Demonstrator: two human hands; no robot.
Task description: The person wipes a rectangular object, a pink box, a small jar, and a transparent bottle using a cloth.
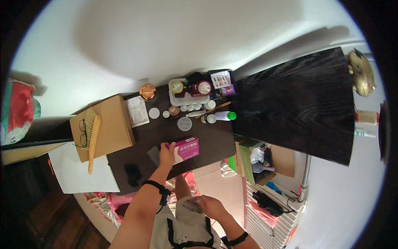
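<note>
My left hand (167, 154) grips the left end of a purple and white carton (188, 149), near the front edge of the dark wooden desk (214, 137). The carton bears printed writing. Just left of that hand lies a flat grey item (153, 155), partly covered by it. My right hand (213, 207) is low, over my lap, with its fingers closed around a crumpled greyish cloth (192, 204). Behind the carton sits a round translucent lid or tub (184, 124).
A white plastic basket (174, 101) holds jars at the back, with several small bottles before it. A green-capped bottle (225, 116) lies to the right. At left, a cardboard box (115, 124) carries a wooden-handled brush (93, 140) and eyeglasses (83, 133). An open carton (244, 158) stands lower right.
</note>
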